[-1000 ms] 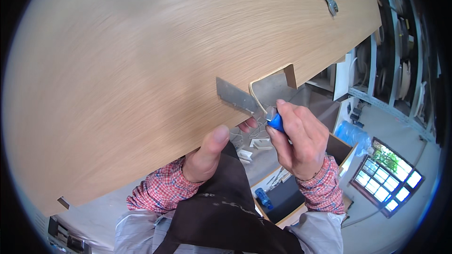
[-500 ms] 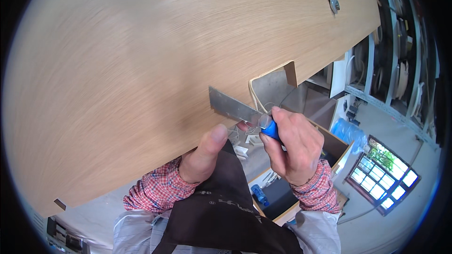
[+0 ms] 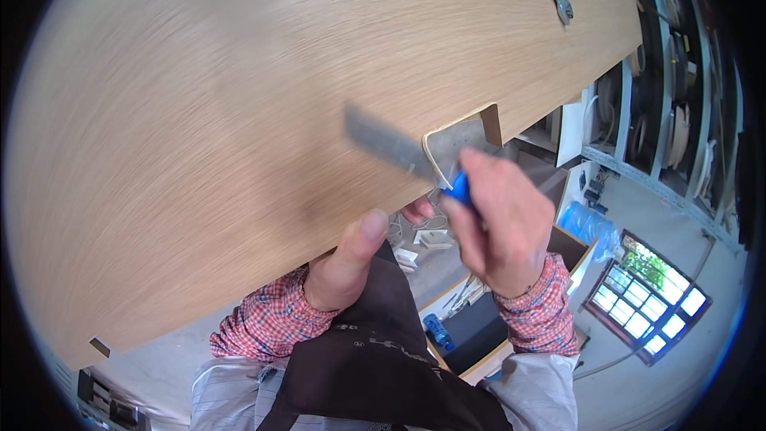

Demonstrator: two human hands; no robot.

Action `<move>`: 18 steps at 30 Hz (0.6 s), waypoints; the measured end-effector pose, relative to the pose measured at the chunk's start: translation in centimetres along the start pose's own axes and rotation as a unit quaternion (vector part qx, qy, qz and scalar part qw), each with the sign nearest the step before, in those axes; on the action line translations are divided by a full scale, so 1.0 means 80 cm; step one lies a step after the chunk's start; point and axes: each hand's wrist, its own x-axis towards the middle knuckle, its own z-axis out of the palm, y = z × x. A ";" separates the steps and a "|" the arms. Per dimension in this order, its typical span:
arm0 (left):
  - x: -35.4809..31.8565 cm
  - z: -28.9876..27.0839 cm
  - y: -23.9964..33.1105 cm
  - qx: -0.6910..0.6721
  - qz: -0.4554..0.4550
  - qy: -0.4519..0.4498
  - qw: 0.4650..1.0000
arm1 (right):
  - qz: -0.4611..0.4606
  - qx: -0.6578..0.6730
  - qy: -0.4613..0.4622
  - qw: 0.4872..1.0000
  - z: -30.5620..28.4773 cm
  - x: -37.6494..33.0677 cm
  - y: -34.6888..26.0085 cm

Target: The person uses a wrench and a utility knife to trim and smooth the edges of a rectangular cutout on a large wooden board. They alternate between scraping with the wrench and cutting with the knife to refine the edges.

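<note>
A large wood-grain board (image 3: 239, 96) spreads out in front of me. My left hand (image 3: 348, 262) grips its near edge, thumb on the underside-facing rim and fingertips showing past the edge. My right hand (image 3: 507, 223) closes round the blue handle of a tool with a broad, flat grey metal blade (image 3: 383, 142), perhaps a flat file. The blade is blurred and points up-left over the board, beside a rectangular notch. Along the notch runs a thin pale edging strip (image 3: 432, 158), its lower end reaching the tool's handle. Whether the blade touches the board I cannot tell.
A wrench (image 3: 558, 1) lies on the board's far right. Below the board stands an open drawer-like box (image 3: 479, 327) with a blue bottle (image 3: 439, 331) and loose items in it. Metal shelving (image 3: 662, 96) holds rolls at the right, above a large clear-blue bottle (image 3: 589, 225).
My right hand has swung the blade up and away from the board's near edge, with the handle turning in place. My left hand stays on the edge.
</note>
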 end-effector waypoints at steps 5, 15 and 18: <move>0.002 0.005 0.004 0.007 0.008 0.012 1.000 | 0.055 0.069 0.009 0.996 -0.007 0.010 -0.009; -0.003 -0.003 0.007 0.017 -0.038 0.014 0.999 | 0.064 0.078 -0.061 0.993 -0.016 -0.018 -0.015; -0.002 -0.001 0.006 0.009 -0.039 0.025 0.999 | 0.050 0.068 -0.067 0.994 -0.018 -0.017 -0.015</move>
